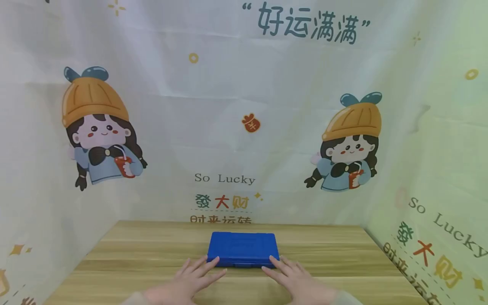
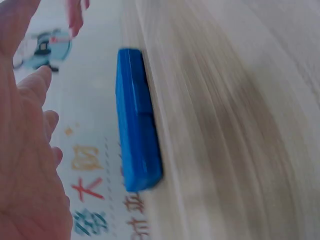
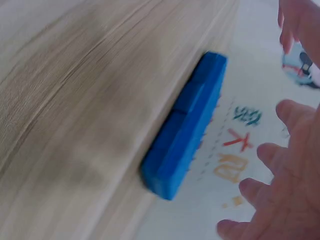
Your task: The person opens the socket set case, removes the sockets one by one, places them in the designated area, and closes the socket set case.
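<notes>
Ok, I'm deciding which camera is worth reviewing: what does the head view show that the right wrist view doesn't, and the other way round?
Only the head view shows the orange hats and the red pouch print on the printed backdrop.
Only the right wrist view shows the palm side of the right hand, close up.
Both share the blue box, wooden table, backdrop and both hands, though the left hand is cut off there.
</notes>
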A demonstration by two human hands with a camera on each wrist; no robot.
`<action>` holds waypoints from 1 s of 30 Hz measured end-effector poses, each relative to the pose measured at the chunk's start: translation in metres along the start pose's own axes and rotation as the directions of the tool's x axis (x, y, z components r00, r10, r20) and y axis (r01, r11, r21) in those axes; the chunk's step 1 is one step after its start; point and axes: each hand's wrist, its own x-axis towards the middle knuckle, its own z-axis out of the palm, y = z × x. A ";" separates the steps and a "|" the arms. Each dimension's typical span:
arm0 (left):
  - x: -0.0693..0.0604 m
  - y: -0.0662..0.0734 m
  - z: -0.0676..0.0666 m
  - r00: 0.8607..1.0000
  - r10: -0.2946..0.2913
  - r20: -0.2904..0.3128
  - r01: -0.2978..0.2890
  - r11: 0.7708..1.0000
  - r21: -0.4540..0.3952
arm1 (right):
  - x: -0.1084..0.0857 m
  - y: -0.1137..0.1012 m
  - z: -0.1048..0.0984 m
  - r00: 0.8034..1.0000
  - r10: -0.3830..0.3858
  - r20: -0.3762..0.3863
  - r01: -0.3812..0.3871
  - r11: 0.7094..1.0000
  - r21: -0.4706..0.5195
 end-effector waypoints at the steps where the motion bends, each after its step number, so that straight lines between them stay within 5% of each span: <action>1: 0.001 -0.004 0.002 1.000 -0.025 -0.017 0.025 0.999 -0.033 | 0.003 0.005 0.003 1.000 0.018 -0.016 -0.017 0.999 0.032; 5: 0.007 -0.016 0.010 0.983 -0.168 -0.075 0.150 0.967 -0.206 | 0.019 0.021 0.015 0.987 0.134 -0.092 -0.119 0.981 0.155; 8: 0.015 -0.022 0.018 0.939 -0.334 -0.088 0.279 0.884 -0.374 | 0.029 0.026 0.022 0.960 0.245 -0.136 -0.207 0.947 0.246; 11: 0.027 -0.025 0.026 0.860 -0.502 -0.089 0.384 0.753 -0.535 | 0.039 0.029 0.030 0.924 0.339 -0.179 -0.266 0.902 0.340; 15: 0.045 -0.031 0.035 0.745 -0.664 -0.066 0.425 0.549 -0.720 | 0.054 0.033 0.036 0.864 0.451 -0.225 -0.308 0.825 0.473; 17: 0.052 -0.035 0.039 0.705 -0.708 -0.047 0.428 0.477 -0.768 | 0.061 0.035 0.036 0.835 0.507 -0.215 -0.331 0.774 0.541; 19: 0.057 -0.039 0.042 0.681 -0.731 -0.036 0.427 0.437 -0.791 | 0.066 0.037 0.037 0.811 0.556 -0.182 -0.349 0.710 0.612; 23: 0.063 -0.043 0.047 0.657 -0.754 0.006 0.430 0.368 -0.824 | 0.072 0.039 0.039 0.785 0.604 -0.135 -0.366 0.629 0.686; 27: 0.065 -0.043 0.048 0.677 -0.736 0.030 0.439 0.371 -0.818 | 0.075 0.040 0.040 0.788 0.609 -0.093 -0.403 0.624 0.669; 30: 0.065 -0.043 0.043 0.694 -0.719 0.032 0.451 0.400 -0.798 | 0.078 0.040 0.038 0.798 0.598 -0.080 -0.413 0.638 0.651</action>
